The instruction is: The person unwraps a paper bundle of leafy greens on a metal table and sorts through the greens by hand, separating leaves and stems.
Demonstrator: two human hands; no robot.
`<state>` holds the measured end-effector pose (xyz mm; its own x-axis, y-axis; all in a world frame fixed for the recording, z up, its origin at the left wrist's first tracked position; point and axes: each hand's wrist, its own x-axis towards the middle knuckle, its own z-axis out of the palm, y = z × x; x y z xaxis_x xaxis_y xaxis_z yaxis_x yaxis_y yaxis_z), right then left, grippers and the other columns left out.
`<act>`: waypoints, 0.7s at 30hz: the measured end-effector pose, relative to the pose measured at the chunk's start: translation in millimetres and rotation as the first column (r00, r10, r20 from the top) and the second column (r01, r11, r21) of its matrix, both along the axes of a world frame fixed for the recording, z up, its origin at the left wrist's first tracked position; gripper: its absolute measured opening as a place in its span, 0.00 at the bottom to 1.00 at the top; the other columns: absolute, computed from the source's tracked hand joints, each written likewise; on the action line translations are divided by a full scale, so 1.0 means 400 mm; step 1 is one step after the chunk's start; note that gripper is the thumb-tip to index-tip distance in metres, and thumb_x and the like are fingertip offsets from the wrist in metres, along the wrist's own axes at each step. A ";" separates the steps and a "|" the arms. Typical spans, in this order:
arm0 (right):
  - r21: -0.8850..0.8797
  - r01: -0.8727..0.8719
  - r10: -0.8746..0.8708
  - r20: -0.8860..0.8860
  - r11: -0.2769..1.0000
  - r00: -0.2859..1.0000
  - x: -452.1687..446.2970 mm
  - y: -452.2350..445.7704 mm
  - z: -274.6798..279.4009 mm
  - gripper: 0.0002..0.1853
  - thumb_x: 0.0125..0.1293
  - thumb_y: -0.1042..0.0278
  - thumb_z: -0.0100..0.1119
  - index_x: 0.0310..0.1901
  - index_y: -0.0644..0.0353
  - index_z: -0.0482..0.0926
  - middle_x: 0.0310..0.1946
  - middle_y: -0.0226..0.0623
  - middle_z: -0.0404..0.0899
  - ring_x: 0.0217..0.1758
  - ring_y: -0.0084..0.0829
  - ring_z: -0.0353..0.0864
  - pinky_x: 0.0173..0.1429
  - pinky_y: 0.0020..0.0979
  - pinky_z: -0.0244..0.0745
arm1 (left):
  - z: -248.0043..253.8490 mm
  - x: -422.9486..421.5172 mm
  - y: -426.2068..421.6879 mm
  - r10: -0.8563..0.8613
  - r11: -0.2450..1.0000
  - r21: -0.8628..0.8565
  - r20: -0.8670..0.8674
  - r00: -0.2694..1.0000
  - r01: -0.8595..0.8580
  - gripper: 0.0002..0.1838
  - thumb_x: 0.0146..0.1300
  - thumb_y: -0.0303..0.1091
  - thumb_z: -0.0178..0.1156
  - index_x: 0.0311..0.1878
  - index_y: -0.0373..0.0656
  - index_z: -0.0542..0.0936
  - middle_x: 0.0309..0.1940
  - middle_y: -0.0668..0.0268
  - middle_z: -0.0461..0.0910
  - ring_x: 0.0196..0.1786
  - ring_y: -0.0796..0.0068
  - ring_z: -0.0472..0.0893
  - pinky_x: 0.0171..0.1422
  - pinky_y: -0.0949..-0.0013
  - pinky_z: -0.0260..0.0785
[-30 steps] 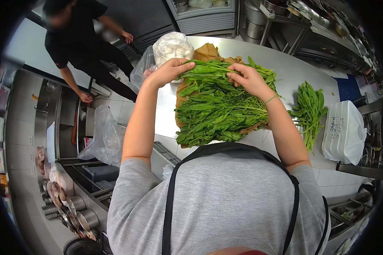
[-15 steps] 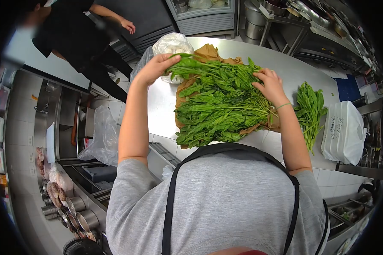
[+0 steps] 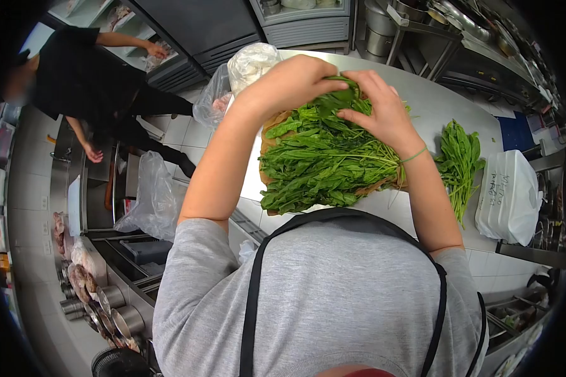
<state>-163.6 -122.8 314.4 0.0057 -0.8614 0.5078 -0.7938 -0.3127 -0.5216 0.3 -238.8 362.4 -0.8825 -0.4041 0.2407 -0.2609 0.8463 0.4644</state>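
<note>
A large heap of leafy greens [image 3: 327, 163] with long stems lies on brown paper [image 3: 273, 125] on the metal table. Above the heap's far side my left hand [image 3: 299, 81] grips some raised leaves [image 3: 336, 99], its fingertips pressed on them. My right hand [image 3: 380, 113] closes round the same leaves from the right, thumb toward me. Both hands nearly meet there, and parts of the leaves are hidden behind the fingers. A smaller bunch of greens [image 3: 459, 163] rests apart, to the right of the heap.
Stacked white lidded containers with handwriting [image 3: 506, 198] stand at the table's right end. A filled clear plastic bag [image 3: 251, 66] sits at the far left corner. A co-worker in black [image 3: 94, 75] reaches into an open fridge at left. Metal shelving with pots [image 3: 415, 16] stands behind.
My left hand has moved right, bringing leaves to meet my right hand, which has shifted left and away from me. The co-worker has moved left, and a fridge door now stands open.
</note>
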 end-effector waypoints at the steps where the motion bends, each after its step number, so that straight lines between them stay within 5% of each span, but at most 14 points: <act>1: 0.002 0.001 -0.001 0.000 1.000 1.000 -0.004 -0.001 -0.007 0.20 0.53 0.64 0.65 0.48 0.55 0.74 0.37 0.33 0.75 0.46 0.38 0.75 0.50 0.37 0.65 | 0.026 -0.016 0.029 -0.013 1.000 -0.010 0.058 0.998 0.014 0.20 0.64 0.44 0.58 0.32 0.32 0.75 0.18 0.58 0.68 0.22 0.66 0.66 0.31 0.65 0.62; 3: -0.068 0.035 -0.047 -0.183 0.997 0.982 -0.024 -0.003 -0.028 0.17 0.52 0.66 0.64 0.45 0.55 0.75 0.36 0.32 0.75 0.45 0.37 0.74 0.50 0.37 0.64 | 0.031 -0.033 0.047 -0.030 0.999 -0.017 0.114 0.993 0.032 0.19 0.63 0.43 0.59 0.34 0.32 0.77 0.19 0.57 0.70 0.23 0.65 0.68 0.33 0.65 0.64; 6: -0.139 0.088 -0.117 -0.216 0.986 0.969 -0.073 0.033 -0.017 0.13 0.54 0.69 0.61 0.41 0.59 0.75 0.35 0.34 0.76 0.42 0.41 0.75 0.47 0.38 0.66 | -0.007 -0.033 0.040 -0.090 0.996 -0.022 0.003 0.996 0.090 0.19 0.61 0.43 0.61 0.45 0.35 0.78 0.25 0.58 0.73 0.27 0.68 0.72 0.37 0.67 0.68; 8: -0.082 0.119 -0.129 -0.130 0.990 0.983 -0.147 0.074 -0.006 0.12 0.55 0.75 0.56 0.42 0.63 0.75 0.37 0.38 0.79 0.42 0.42 0.77 0.48 0.39 0.70 | -0.043 -0.016 0.039 -0.142 0.989 -0.009 -0.320 0.937 0.147 0.24 0.59 0.44 0.63 0.54 0.40 0.75 0.32 0.59 0.75 0.33 0.69 0.74 0.41 0.68 0.70; 9: -0.068 0.216 -0.216 0.008 0.974 0.976 -0.189 0.123 0.008 0.14 0.55 0.77 0.55 0.46 0.65 0.74 0.40 0.40 0.80 0.44 0.40 0.78 0.49 0.36 0.71 | -0.067 0.005 0.031 -0.139 0.989 -0.005 -0.318 0.938 0.145 0.24 0.59 0.44 0.63 0.54 0.40 0.75 0.32 0.59 0.75 0.33 0.69 0.74 0.41 0.68 0.70; 10: -0.041 0.311 -0.302 0.143 0.950 0.942 -0.247 0.172 0.011 0.17 0.56 0.78 0.55 0.49 0.66 0.74 0.42 0.43 0.80 0.45 0.39 0.80 0.50 0.34 0.72 | -0.095 0.037 0.016 -0.023 0.995 0.095 -0.149 0.989 0.037 0.25 0.58 0.46 0.64 0.53 0.40 0.75 0.39 0.58 0.76 0.39 0.64 0.76 0.45 0.64 0.70; 11: -0.055 0.428 -0.421 0.101 0.902 0.901 -0.340 0.211 -0.026 0.20 0.61 0.78 0.53 0.56 0.66 0.72 0.46 0.42 0.80 0.49 0.29 0.78 0.54 0.28 0.71 | -0.128 0.066 0.000 0.081 0.981 0.172 0.033 0.996 -0.086 0.26 0.56 0.49 0.64 0.52 0.41 0.75 0.45 0.56 0.77 0.46 0.59 0.78 0.49 0.61 0.70; 15: 0.019 0.495 -0.469 0.357 0.868 0.808 -0.523 0.367 -0.040 0.19 0.64 0.71 0.57 0.56 0.66 0.73 0.44 0.35 0.80 0.45 0.20 0.76 0.49 0.22 0.70 | -0.352 0.154 -0.064 0.112 0.975 0.129 0.427 0.897 -0.183 0.25 0.57 0.45 0.65 0.53 0.39 0.75 0.43 0.53 0.77 0.44 0.58 0.78 0.49 0.62 0.70; 17: 0.090 0.688 -0.684 0.254 0.720 0.684 -0.557 0.426 -0.031 0.18 0.64 0.68 0.58 0.55 0.65 0.74 0.39 0.34 0.80 0.40 0.17 0.75 0.45 0.21 0.69 | -0.425 0.167 -0.062 0.103 0.971 0.155 0.424 0.900 -0.184 0.24 0.57 0.45 0.64 0.52 0.39 0.76 0.43 0.52 0.77 0.45 0.56 0.78 0.49 0.61 0.70; 21: 0.389 0.728 -0.791 0.001 0.564 0.612 -0.637 0.480 -0.061 0.19 0.61 0.63 0.60 0.52 0.64 0.77 0.37 0.37 0.82 0.37 0.26 0.79 0.42 0.26 0.70 | -0.469 0.164 -0.034 0.112 0.970 0.145 0.442 0.890 -0.195 0.22 0.57 0.45 0.63 0.48 0.38 0.76 0.46 0.53 0.77 0.52 0.54 0.75 0.55 0.59 0.68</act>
